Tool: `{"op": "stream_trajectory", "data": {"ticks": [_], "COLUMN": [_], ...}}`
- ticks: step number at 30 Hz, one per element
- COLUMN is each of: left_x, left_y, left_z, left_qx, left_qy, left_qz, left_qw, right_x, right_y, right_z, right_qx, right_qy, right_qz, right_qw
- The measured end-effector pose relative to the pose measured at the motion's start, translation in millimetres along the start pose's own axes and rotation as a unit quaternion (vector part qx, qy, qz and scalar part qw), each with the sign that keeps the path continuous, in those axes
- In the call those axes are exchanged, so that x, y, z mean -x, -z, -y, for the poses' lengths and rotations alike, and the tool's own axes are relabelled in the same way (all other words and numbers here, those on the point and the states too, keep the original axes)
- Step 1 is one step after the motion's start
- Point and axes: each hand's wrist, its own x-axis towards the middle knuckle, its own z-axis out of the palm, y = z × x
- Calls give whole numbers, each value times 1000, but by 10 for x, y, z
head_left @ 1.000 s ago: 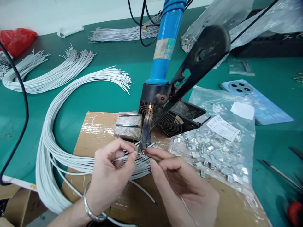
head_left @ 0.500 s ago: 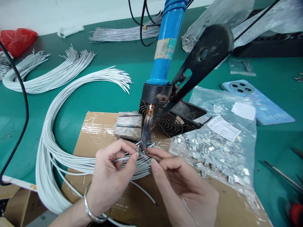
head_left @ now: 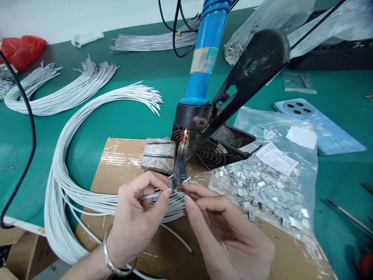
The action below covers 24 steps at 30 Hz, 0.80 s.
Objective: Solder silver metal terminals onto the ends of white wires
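Taking the soldering iron's tip (head_left: 176, 179) as the dial's centre, the left hand (head_left: 142, 217) comes in from eight o'clock, thumb and forefinger pinched on a white insulated wire (head_left: 150, 196) whose end sits right at the tip; a tiny metal piece (head_left: 174, 190) shows there, too small and covered to make out. From four o'clock the right hand (head_left: 230, 229) pinches a thin silvery solder wire (head_left: 229, 256) between thumb and forefinger, feeding end close beside the tip. This joint looks under way rather than finished; whether solder has flowed cannot be told. Beneath the hands lie more wire ends on the cardboard (head_left: 116, 163), and one loose wire (head_left: 179, 238) points to six o'clock; none shows a clearly completed joint. Their bundle (head_left: 55, 194) loops out through nine o'clock, its far ends bare of fittings as far as can be seen, so much probably remains. At eleven o'clock is a grey block (head_left: 159, 165) with two metal strips, at one o'clock a black fan (head_left: 210, 151) behind the blue-handled iron. The plastic bag (head_left: 262, 182) at three o'clock holds many small metal clips. Two further wire bundles wait, one at ten o'clock (head_left: 67, 103), one near twelve (head_left: 154, 42).
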Motion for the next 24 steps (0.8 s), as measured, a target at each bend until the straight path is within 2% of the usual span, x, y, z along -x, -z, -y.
{"op": "stream_trajectory", "data": {"ticks": [5, 19, 24], "left_x": [7, -2, -23], "left_y": [18, 32, 23], "left_z": [18, 69, 65], "left_qx": [-2, -16, -20], "left_qy": [-12, -49, -52], "left_qz": [4, 4, -1], "left_qw": [1000, 999, 998], "right_x": [8, -10, -6], "right_y": [-27, -27, -46], "right_z": [26, 11, 16], "right_qx": [-5, 5, 5], "right_qy": [-9, 11, 3], "right_qz": [-23, -16, -31], "right_qw": [1000, 1000, 999]}}
